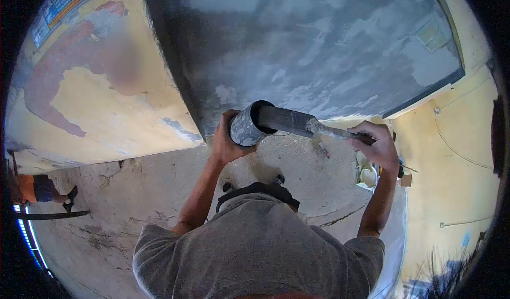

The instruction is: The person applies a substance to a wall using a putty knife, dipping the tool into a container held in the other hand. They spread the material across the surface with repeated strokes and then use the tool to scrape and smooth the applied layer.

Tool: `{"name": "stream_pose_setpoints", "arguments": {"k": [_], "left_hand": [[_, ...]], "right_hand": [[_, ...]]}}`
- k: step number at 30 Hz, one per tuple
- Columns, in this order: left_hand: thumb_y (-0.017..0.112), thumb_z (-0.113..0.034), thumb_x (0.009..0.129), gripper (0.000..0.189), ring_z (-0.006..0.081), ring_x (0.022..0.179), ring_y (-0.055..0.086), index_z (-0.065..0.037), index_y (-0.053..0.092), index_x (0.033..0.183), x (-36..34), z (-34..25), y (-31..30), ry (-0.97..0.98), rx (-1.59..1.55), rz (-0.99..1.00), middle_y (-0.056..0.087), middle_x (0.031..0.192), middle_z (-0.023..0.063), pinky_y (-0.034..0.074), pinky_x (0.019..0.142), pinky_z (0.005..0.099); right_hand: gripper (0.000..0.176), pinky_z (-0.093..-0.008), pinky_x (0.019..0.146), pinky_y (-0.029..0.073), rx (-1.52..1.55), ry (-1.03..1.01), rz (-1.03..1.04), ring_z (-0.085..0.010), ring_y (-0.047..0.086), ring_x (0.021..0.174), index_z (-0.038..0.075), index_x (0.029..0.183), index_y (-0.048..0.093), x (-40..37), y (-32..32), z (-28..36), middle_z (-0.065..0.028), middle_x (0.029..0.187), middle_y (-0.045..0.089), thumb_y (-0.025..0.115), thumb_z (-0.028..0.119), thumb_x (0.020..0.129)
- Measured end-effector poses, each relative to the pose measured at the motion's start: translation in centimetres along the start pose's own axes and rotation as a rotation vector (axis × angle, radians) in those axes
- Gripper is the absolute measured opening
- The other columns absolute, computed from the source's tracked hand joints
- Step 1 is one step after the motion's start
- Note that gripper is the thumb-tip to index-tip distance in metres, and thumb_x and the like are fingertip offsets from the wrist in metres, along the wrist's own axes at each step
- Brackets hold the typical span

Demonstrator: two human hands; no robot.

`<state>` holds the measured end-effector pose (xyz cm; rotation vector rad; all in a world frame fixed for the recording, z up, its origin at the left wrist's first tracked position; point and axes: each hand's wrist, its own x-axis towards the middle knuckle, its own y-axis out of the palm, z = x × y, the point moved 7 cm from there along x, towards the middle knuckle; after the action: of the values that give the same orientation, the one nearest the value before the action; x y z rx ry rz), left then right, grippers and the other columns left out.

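Observation:
My left hand (pixel 229 140) is wrapped round a grey, paint-smeared cylindrical container (pixel 245 128), its dark opening tilted to the right. My right hand (pixel 375 142) grips the handle of a long flat brush-like tool (pixel 289 120). The tool's wide dark end reaches into the mouth of the container, and its pale smeared neck lies nearer my right hand. Both hands are just below a grey, patchily coated wall panel (pixel 319 49). What is inside the container is hidden.
A yellow wall with peeling patches (pixel 111 107) stands at the left, another yellow wall (pixel 451 166) with cables at the right. A tub (pixel 367 175) and a small box (pixel 405 180) lie on the floor (pixel 154 192). Another person's leg (pixel 45 188) shows at far left.

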<state>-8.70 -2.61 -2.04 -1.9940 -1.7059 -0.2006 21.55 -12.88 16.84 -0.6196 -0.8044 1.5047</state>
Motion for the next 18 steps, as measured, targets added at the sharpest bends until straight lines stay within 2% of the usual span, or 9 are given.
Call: {"name": "stream_pose_setpoints", "arguments": {"k": [6,8,10,14,18], "left_hand": [[0.087,-0.024,0.045,0.094,0.0339,0.104,0.061,-0.005,0.039,0.123,0.6,-0.2,-0.2,-0.01,-0.036,-0.049,0.06,0.112,0.019,0.048,0.09,0.0436],[0.088,-0.024,0.045,0.093,0.0333,0.103,0.061,-0.004,0.039,0.123,0.7,0.4,-0.4,0.042,-0.023,-0.062,0.061,0.112,0.0189,0.048,0.09,0.0429],[0.088,-0.024,0.045,0.093,0.0331,0.103,0.061,-0.004,0.039,0.123,0.7,1.1,-0.6,0.036,-0.037,-0.067,0.061,0.111,0.0187,0.049,0.089,0.0429],[0.088,-0.024,0.046,0.093,0.0333,0.102,0.062,-0.004,0.039,0.122,0.6,2.1,-1.0,0.015,-0.05,-0.087,0.061,0.11,0.0184,0.049,0.089,0.0429],[0.088,-0.024,0.046,0.092,0.0325,0.101,0.061,-0.004,0.039,0.122,0.3,4.6,-1.2,-0.063,-0.139,-0.086,0.06,0.11,0.0183,0.048,0.089,0.0426]], "right_hand": [[0.023,-0.0235,0.055,0.046,0.055,0.001,-0.017,-0.0081,0.058,0.058,-0.003,0.09,0.067,-0.5,1.0,-0.4,-0.0056,0.068,0.065,0.077,0.013,0.078],[0.022,-0.0233,0.054,0.046,0.059,-0.018,-0.014,-0.0085,0.058,0.057,-0.003,0.089,0.067,-0.4,0.8,0.2,-0.006,0.068,0.065,0.077,0.014,0.078],[0.019,-0.0222,0.061,0.046,0.006,0.044,-0.016,-0.0069,0.058,0.066,-0.004,0.085,0.067,-0.6,0.3,0.6,-0.0068,0.073,0.066,0.078,0.006,0.073],[0.02,-0.0235,0.063,0.048,-0.125,-0.028,-0.01,-0.0089,0.062,0.068,-0.004,0.085,0.067,-0.7,-0.4,0.8,-0.0099,0.077,0.069,0.078,0.005,0.072],[0.019,-0.0251,0.064,0.049,-0.102,0.039,0.008,-0.0099,0.063,0.07,-0.003,0.084,0.067,-0.8,-0.4,0.3,-0.0112,0.079,0.069,0.078,0.004,0.071]]}}
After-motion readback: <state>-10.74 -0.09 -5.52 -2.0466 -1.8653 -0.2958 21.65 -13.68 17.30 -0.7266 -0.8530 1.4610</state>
